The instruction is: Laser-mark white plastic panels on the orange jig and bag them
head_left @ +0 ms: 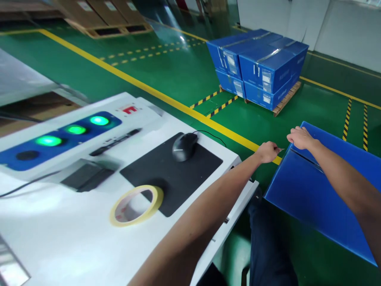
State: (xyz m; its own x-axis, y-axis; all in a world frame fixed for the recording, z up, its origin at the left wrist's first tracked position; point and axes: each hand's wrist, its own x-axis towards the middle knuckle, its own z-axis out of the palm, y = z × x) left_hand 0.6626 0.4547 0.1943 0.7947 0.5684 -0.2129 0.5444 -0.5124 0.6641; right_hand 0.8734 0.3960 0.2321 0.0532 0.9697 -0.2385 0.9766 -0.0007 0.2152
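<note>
A large blue box point(330, 190) stands at the right, a dark slot or seam running across its top near the far left edge. My left hand point(268, 152) reaches just left of that box, its fingers pinched on a small thin pale piece too small to name. Over the box's far left corner is my right hand point(300, 138), with curled fingers at the edge; whatever they grip is hidden. The two hands are a short way apart.
On the white workstation point(74, 238) at the left lie a tape roll point(159, 198), a mouse point(184, 147) on a black mouse pad point(196, 171), and a panel with green lights point(76, 130). Several blue boxes point(258, 59) stand stacked on a pallet point(287, 99) behind.
</note>
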